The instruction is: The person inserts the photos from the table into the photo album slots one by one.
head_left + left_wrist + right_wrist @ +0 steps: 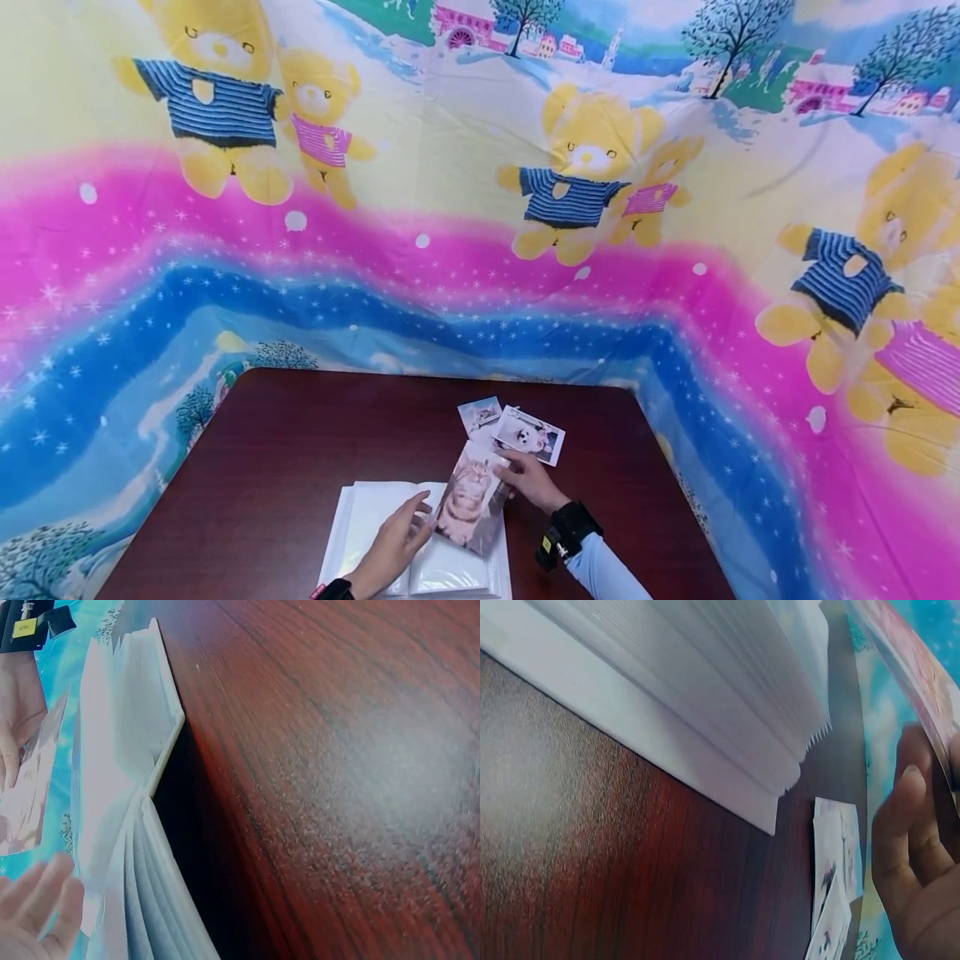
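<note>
My right hand (531, 481) pinches a printed photo (463, 502) by its right edge, holding it tilted above the open album (366, 521). The photo shows a pale brownish animal picture. In the right wrist view the thumb and fingers (900, 814) grip the photo (919, 671) from its two faces. My left hand (393, 540) is over the album's left page, fingers loosely spread and the fingertips near the photo's lower left edge. In the left wrist view this hand (37, 915) has nothing between its fingers. The album's clear sleeves (450, 575) reflect light.
Behind the album, more photos lie overlapping on the dark wooden table (300, 442): one with a white dog (527, 435), another bluish one (478, 412). A patterned cloth (450, 283) with bears hangs around the table's back and sides.
</note>
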{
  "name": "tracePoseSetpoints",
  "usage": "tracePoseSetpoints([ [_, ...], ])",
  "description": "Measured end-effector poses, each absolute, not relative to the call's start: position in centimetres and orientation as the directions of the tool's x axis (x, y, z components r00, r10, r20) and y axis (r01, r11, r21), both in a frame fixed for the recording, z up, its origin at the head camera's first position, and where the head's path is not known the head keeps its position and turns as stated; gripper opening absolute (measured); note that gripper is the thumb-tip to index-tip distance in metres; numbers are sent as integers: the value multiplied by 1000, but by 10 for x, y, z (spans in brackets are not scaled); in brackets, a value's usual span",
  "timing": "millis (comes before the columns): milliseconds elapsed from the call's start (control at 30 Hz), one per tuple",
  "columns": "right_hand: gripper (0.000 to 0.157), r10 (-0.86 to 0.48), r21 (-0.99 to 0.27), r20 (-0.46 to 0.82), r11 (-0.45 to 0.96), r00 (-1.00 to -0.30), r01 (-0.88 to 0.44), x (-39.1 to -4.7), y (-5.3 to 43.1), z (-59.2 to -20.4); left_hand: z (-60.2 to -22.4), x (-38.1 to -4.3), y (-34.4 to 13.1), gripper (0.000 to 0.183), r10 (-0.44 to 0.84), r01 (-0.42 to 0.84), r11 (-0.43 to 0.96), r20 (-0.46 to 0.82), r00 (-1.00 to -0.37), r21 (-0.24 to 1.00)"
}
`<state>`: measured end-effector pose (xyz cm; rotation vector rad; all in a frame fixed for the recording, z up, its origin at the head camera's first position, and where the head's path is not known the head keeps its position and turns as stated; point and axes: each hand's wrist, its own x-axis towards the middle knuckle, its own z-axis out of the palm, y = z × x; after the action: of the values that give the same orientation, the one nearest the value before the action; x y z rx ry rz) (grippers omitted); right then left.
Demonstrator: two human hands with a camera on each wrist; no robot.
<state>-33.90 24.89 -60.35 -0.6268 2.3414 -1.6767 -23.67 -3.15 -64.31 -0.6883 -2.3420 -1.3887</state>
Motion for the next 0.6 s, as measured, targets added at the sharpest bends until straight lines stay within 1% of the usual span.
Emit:
tracePoseSetpoints([
  [100,31,-514,-927,107,259,-851,-273,-338,244,-604,-643,-238,-32,41,294,603,338,528,-797,723],
  [167,27,-539,-913,118,271,-834,-305,-338,240,-604,-642,-239,-33,40,325,605,311,517,-792,733],
  [267,28,-543,-908,108,288,-833,-306,-336,237,-602,-641,-239,-34,41,340,606,298,511,-790,738],
  [333,30,-526,-915,88,293,-846,-278,-335,235,-601,-642,-238,-35,43,324,607,297,521,-790,737],
  [433,33,-489,-945,49,261,-871,-200,-334,232,-600,-642,-239,-35,47,271,618,314,556,-786,721],
  [600,27,-456,-989,-10,139,-890,-60,-330,226,-600,-639,-241,-34,50,169,619,354,603,-779,701],
])
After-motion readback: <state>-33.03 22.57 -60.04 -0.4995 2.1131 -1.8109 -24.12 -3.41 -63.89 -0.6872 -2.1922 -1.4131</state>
